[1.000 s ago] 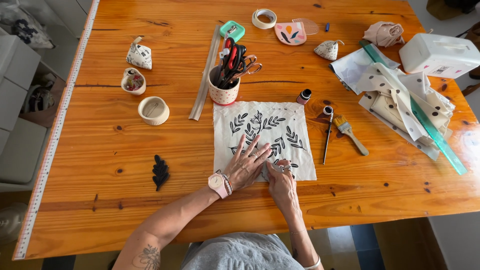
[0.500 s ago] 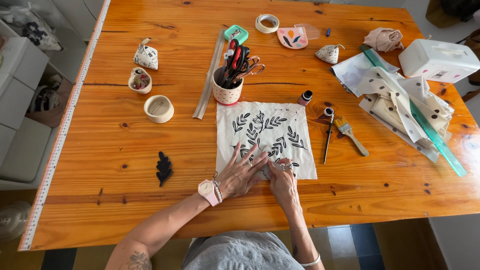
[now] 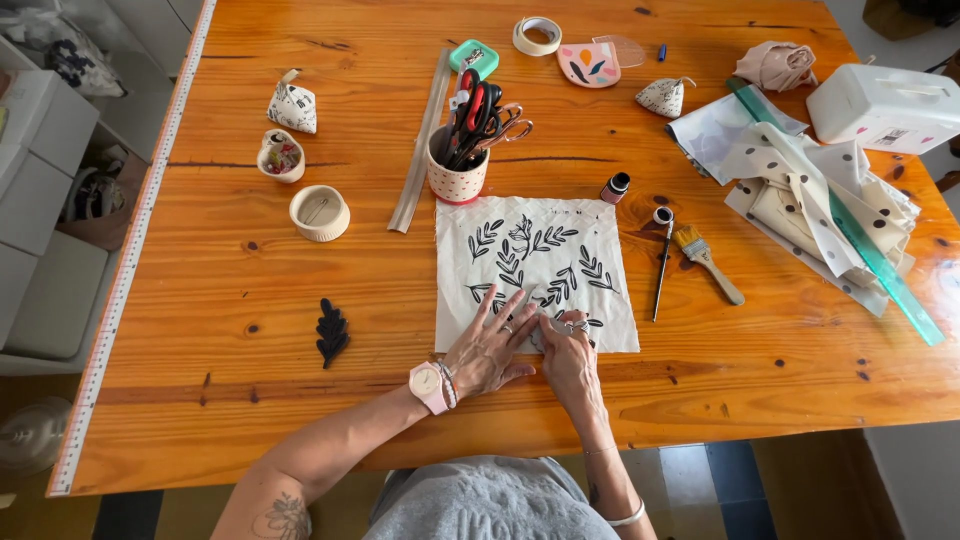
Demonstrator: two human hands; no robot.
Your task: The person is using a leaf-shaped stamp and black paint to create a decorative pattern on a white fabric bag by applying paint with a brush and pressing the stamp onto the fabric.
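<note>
Home craft workspace: orange-stained pine table (image 3: 300, 400), spotted ceramic cup of scissors (image 3: 458, 178), wooden-handled paintbrush (image 3: 708, 262), folded polka-dot fabric (image 3: 810, 195), white tape roll (image 3: 537, 36).

- The fabric square (image 3: 535, 265) was cream with black leaf sprigs.
- The cup (image 3: 457, 181) was white with red dots.
- The watch (image 3: 429, 385) was pink.
- The tabletop (image 3: 300, 300) was orange pine.

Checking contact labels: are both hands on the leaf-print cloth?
Yes, the left hand and right hand both rest flat on the near edge of the leaf-print cloth.
</note>
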